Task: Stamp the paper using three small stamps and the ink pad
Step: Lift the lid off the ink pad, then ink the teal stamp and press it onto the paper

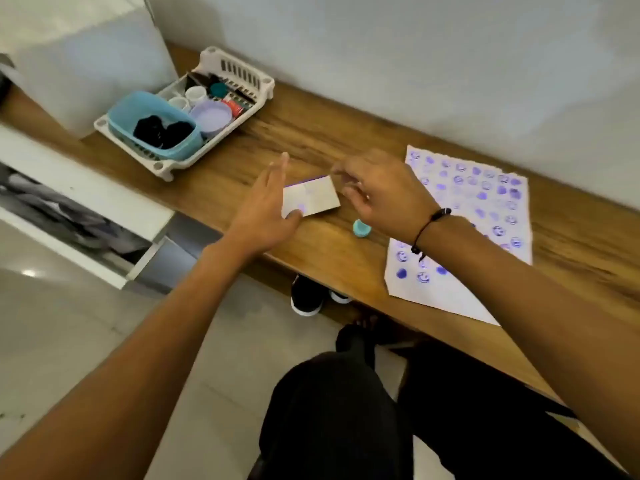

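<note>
A flat white ink pad case (313,199) with a purple smudge lies on the wooden desk. My left hand (266,209) steadies it, thumb pressed on its near left corner and fingers stretched along its left side. My right hand (377,194) hovers at the case's right edge with curled, blurred fingers; whether it holds anything is unclear. A small teal stamp (362,233) stands on the desk just below my right hand. The white paper (485,216), covered with several purple hearts and smiley prints, lies to the right, partly under my right wrist.
A white plastic basket (242,77) at the back left holds a blue tub (152,123), a lilac lid, small cups and tubes. A white cabinet with an open drawer (76,216) stands left of the desk. Shoes lie on the floor under the desk edge.
</note>
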### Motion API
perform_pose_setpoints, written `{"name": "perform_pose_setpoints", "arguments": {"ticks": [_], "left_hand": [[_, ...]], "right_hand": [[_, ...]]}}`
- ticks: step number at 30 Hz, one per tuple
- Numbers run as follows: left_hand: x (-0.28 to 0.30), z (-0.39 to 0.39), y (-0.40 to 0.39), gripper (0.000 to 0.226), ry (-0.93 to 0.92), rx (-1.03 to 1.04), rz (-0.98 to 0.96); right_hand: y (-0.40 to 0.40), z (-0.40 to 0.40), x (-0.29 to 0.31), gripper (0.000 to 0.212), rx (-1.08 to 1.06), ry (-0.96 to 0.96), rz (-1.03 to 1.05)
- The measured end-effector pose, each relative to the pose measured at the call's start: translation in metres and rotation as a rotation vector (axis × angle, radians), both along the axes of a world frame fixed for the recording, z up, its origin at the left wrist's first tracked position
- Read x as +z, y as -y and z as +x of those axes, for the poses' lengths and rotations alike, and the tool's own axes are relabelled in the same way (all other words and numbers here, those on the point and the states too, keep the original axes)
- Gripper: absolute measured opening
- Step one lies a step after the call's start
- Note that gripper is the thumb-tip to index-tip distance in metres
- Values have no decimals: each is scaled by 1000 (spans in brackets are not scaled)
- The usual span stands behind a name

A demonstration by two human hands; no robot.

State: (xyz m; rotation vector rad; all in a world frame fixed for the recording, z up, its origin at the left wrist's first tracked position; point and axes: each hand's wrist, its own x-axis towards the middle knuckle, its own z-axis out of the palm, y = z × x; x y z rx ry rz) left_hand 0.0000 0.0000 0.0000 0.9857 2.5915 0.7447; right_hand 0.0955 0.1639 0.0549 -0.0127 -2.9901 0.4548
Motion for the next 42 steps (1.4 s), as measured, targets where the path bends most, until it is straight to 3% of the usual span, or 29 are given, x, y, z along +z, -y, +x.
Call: {"name": "perform_pose_setpoints", "arguments": {"ticks": [6,9,13,18,21,26,28,31,42], "left_hand": [[-31,-14,12,98,127,-64,-97],[-40,-18,12,97,86,-25,-66],[-47,-23,8,95,-4,-11,-27],[-50,-30,10,101,0,-32,21],[-49,-31,12,107,57,-13,49],[-46,-33,14,116,111,30,85],[-47,-32,13,118,109,43,87],[-48,-32,11,117,95,45,75],[-42,-26,7,106,69,42,28]], "right_hand": [[11,-65,-34,58,216,334,346],[7,-77,-46,68,274,379,444],[6,-88,-52,63,352,385,443],[0,-104,-40,58,423,542,339],[-8,-112,-27,58,362,657,223],[-27,-131,-10,29,188,853,-220],[-33,-137,-10,16,101,847,-372],[-38,-144,-18,18,-11,757,-415],[-23,-131,-28,37,-91,414,2]]}}
